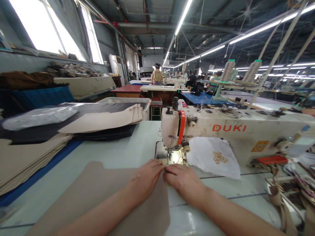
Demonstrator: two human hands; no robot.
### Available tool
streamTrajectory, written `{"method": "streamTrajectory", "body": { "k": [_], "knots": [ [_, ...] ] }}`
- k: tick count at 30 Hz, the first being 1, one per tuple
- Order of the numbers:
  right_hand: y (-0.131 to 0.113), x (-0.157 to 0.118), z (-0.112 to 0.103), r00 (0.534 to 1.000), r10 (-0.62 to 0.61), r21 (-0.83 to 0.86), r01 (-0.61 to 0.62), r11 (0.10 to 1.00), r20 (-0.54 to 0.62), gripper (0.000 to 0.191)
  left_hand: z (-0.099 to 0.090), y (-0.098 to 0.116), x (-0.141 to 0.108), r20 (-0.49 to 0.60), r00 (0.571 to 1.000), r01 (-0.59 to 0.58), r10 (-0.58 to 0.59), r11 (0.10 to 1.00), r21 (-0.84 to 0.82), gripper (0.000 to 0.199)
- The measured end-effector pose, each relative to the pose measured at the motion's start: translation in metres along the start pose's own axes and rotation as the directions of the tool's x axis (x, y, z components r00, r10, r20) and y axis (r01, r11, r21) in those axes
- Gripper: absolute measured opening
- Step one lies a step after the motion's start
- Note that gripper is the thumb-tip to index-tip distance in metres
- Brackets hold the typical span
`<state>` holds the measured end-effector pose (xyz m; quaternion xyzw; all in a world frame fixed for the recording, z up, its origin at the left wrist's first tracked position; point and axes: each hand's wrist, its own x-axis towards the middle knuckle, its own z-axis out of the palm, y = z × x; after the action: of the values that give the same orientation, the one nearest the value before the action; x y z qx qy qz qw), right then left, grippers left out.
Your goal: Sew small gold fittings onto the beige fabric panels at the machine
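A large beige fabric panel (110, 183) lies flat on the sewing table, its far right edge at the sewing machine (201, 126). My left hand (147, 175) pinches that edge just in front of the lit needle plate (176, 157). Close beside it, my right hand (183, 178) has its fingers curled down on the same edge, the fingertips of both hands almost meeting. A small light strip shows at the left fingertips, under the needle area; what exactly is pinched there is partly hidden by the fingers.
Stacked beige pieces (105, 121) and more panels (31, 160) lie at the left, with a plastic-wrapped bundle (41, 116). Gold-coloured rings (220, 157) rest on a white sheet (201, 150) under the machine arm. Straps (283, 203) hang at the right. Farther back, a person (157, 74) is visible.
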<state>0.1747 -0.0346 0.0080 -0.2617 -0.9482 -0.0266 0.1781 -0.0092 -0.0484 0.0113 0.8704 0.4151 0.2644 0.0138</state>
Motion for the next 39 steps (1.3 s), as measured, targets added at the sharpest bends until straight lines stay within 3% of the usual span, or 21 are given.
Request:
{"method": "streamTrajectory", "body": {
  "k": [5,18,39],
  "knots": [
    [0.004,0.0,-0.001,0.999,0.024,-0.04,-0.023,0.999,0.046,0.007,0.005,-0.001,0.006,-0.014,1.0,-0.003,0.003,1.0,-0.028,0.024],
    [0.03,0.002,0.001,0.998,0.065,-0.002,-0.065,0.998,0.012,0.007,0.018,-0.011,0.035,0.003,1.0,-0.023,0.024,0.999,-0.043,0.025],
    [0.034,0.005,0.0,0.995,0.089,0.018,-0.09,0.996,0.037,0.007,0.024,-0.022,0.038,-0.012,1.0,-0.01,0.01,0.999,-0.036,0.025]
  ]
}}
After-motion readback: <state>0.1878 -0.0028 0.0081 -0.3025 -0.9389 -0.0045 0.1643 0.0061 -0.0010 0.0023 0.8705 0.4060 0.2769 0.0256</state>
